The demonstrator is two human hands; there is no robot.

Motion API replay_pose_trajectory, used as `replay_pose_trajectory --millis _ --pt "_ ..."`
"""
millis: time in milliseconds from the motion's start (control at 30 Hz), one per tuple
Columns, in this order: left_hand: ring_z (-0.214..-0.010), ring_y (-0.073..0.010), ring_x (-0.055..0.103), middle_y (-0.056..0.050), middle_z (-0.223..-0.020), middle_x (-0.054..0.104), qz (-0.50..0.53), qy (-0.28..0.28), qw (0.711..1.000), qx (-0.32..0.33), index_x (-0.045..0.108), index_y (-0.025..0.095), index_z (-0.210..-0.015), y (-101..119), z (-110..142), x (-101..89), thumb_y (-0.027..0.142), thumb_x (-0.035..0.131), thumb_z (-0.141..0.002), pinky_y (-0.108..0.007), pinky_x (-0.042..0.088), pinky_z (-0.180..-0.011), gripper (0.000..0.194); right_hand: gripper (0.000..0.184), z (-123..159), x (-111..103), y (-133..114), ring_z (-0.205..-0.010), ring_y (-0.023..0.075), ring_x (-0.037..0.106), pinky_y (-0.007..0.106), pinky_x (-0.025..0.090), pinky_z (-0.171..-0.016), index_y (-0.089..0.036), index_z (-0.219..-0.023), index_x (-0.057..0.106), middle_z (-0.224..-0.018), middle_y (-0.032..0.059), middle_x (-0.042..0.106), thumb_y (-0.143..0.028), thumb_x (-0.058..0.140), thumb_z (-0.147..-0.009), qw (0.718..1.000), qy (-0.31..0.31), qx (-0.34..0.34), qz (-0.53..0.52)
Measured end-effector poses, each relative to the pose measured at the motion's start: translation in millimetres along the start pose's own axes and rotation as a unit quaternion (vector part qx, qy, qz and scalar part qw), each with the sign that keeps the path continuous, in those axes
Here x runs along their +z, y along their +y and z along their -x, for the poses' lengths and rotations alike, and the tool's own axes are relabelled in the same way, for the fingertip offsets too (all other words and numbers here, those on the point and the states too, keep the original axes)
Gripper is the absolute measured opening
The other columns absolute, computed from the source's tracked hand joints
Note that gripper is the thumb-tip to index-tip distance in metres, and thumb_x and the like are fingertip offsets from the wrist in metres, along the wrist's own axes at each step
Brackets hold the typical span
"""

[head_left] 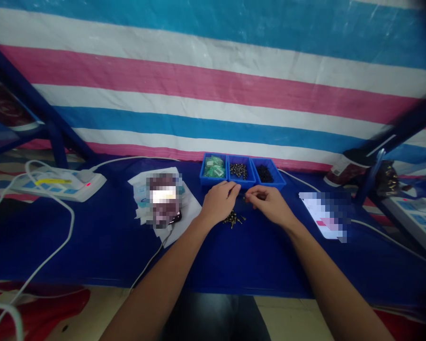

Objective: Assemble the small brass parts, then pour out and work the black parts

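Note:
Just in front of three joined blue bins, my left hand (pixel 219 201) is closed, its fingertips pressed together; whatever they may hold is too small to make out. My right hand (pixel 270 204) faces it across a small gap, thumb and fingers pinched, with any piece between them hidden. Below and beside my left hand lies a loose pile of small brass-and-black parts (pixel 233 219) on the blue tabletop (pixel 248 260). Green-looking plastic packets (pixel 215 167) fill the left bin. Small metal-and-black pieces (pixel 238 170) are in the middle bin, and small black pieces (pixel 264 174) in the right bin.
Left of my arms, a phone (pixel 177 217) with a cable lies on white paper (pixel 191 203). A lit phone (pixel 319 218) lies at right. Power strips (pixel 88 187) and white cables (pixel 71 222) flank the table. A cup (pixel 344 168) stands by the right frame post.

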State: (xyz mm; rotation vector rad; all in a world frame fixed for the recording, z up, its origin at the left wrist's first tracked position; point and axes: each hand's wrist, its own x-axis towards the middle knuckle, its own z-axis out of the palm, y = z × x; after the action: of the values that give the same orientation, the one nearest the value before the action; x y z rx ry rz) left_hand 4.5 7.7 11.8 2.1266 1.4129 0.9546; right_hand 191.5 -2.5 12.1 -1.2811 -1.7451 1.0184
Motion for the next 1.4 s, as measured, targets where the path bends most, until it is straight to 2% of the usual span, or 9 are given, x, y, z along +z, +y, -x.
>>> replay_pose_trajectory --millis 133,267,667,1067,1133,1233,1300,1367,1400 --pt "-0.083 -0.0201 0.063 -0.006 -0.086 0.069 0.096 -0.024 0.995 -0.016 0.068 0.021 -0.085 3 -2 1.2 0.043 0.033 -0.100 -0.033 0.045 -0.079 0.044 0.023 -3 2 -2 -0.061 0.0143 0.059 0.030 0.047 -0.059 -0.017 -0.091 0.069 -0.082 0.0056 0.070 -0.037 0.063 -0.083 0.996 0.074 -0.017 -0.042" --pt "-0.074 -0.0167 0.061 -0.005 -0.082 0.069 0.194 -0.043 0.980 -0.021 0.065 0.019 -0.083 4 -2 3.5 0.044 0.035 -0.099 -0.030 0.045 -0.070 0.042 0.024 -3 6 -5 -0.062 0.0141 0.057 0.029 0.046 -0.059 -0.018 -0.093 0.070 -0.081 0.0046 0.069 -0.039 0.064 -0.084 0.992 0.103 -0.036 -0.058" --pt "-0.064 -0.0128 0.054 0.000 -0.070 0.059 0.239 -0.043 0.969 -0.053 0.057 0.017 -0.076 6 -3 4.1 0.041 0.041 -0.097 -0.027 0.040 -0.063 0.035 0.023 1 13 -8 -0.063 0.0149 0.058 0.028 0.044 -0.058 -0.018 -0.096 0.070 -0.083 0.0044 0.070 -0.039 0.063 -0.087 0.991 0.105 -0.082 -0.009" --pt "-0.067 -0.0129 0.056 -0.001 -0.073 0.060 0.295 -0.053 0.952 -0.064 0.057 0.017 -0.076 1 -4 11.0 0.045 0.044 -0.095 -0.026 0.043 -0.064 0.036 0.020 4 7 -14 -0.073 0.0171 0.061 0.030 0.044 -0.067 -0.021 -0.094 0.071 -0.088 0.0042 0.071 -0.033 0.056 -0.092 0.980 0.104 -0.144 0.089" --pt "-0.067 -0.0135 0.056 -0.002 -0.074 0.061 0.270 -0.035 0.960 -0.069 0.058 0.018 -0.076 1 -4 10.3 0.048 0.042 -0.096 -0.027 0.043 -0.064 0.039 0.024 5 5 -16 -0.068 0.0156 0.057 0.029 0.040 -0.063 -0.019 -0.084 0.068 -0.078 0.0023 0.067 -0.036 0.054 -0.094 0.981 0.092 -0.129 0.113" --pt "-0.067 -0.0140 0.057 -0.002 -0.078 0.064 0.228 0.038 0.968 -0.094 0.060 0.018 -0.078 -1 -5 6.7 0.050 0.039 -0.096 -0.028 0.043 -0.066 0.042 0.038 4 6 -13 -0.056 0.0126 0.047 0.027 0.033 -0.055 -0.018 -0.068 0.057 -0.059 -0.0016 0.052 -0.043 0.049 -0.095 0.991 0.045 -0.078 0.100" --pt "-0.068 -0.0145 0.058 -0.002 -0.080 0.065 0.210 0.078 0.968 -0.114 0.061 0.019 -0.079 -4 -6 3.4 0.050 0.040 -0.096 -0.028 0.043 -0.067 0.041 0.034 1 8 -9 -0.053 0.0117 0.045 0.027 0.033 -0.052 -0.019 -0.075 0.056 -0.059 -0.0032 0.048 -0.046 0.048 -0.095 0.997 0.041 -0.045 0.043" --pt "-0.067 -0.0148 0.058 -0.002 -0.080 0.066 0.194 0.098 0.967 -0.131 0.063 0.019 -0.079 -7 -8 0.6 0.050 0.042 -0.095 -0.028 0.042 -0.066 0.041 0.028 -2 10 -3 -0.053 0.0119 0.048 0.026 0.036 -0.052 -0.021 -0.103 0.055 -0.068 -0.0034 0.053 -0.047 0.053 -0.092 0.996 0.080 -0.019 -0.018" --pt "-0.067 -0.0149 0.058 -0.002 -0.079 0.066 0.186 0.102 0.968 -0.137 0.063 0.019 -0.078 -8 -9 -0.4 0.050 0.043 -0.094 -0.028 0.042 -0.066 0.040 0.037 -3 10 0 -0.054 0.0122 0.050 0.026 0.038 -0.052 -0.023 -0.118 0.048 -0.074 -0.0030 0.055 -0.046 0.056 -0.090 0.994 0.106 -0.009 -0.032"
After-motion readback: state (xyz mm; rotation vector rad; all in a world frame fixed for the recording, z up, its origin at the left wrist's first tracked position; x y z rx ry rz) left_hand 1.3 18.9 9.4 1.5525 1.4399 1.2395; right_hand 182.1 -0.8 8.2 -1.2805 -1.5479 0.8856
